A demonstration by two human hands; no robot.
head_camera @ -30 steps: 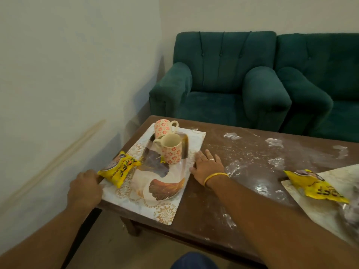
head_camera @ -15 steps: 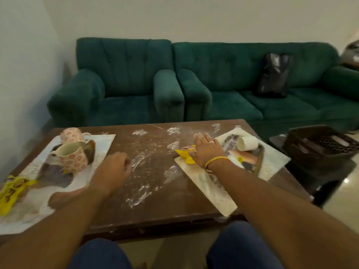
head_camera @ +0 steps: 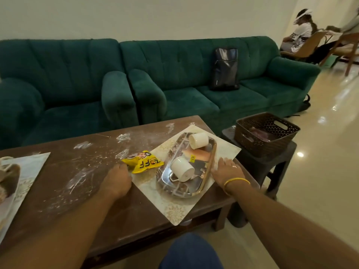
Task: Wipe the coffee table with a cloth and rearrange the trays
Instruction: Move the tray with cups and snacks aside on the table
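The brown coffee table is smeared with white dust and streaks. At its right end lies a pale patterned placemat, turned at an angle. On it rests a shiny oval tray holding two white cups tipped on their sides. A yellow snack packet lies on the mat's left corner. My left hand is curled over the mat's left edge. My right hand lies flat on its right edge. No cloth is visible.
A second placemat with a tray shows at the far left edge. Right of the table, a brown basket sits on a dark stool. Green sofas stand behind, with a black backpack. A person sits far right.
My view swung from the left tray to the right one. Both hands left the left placemat and now sit at the two sides of the right placemat.
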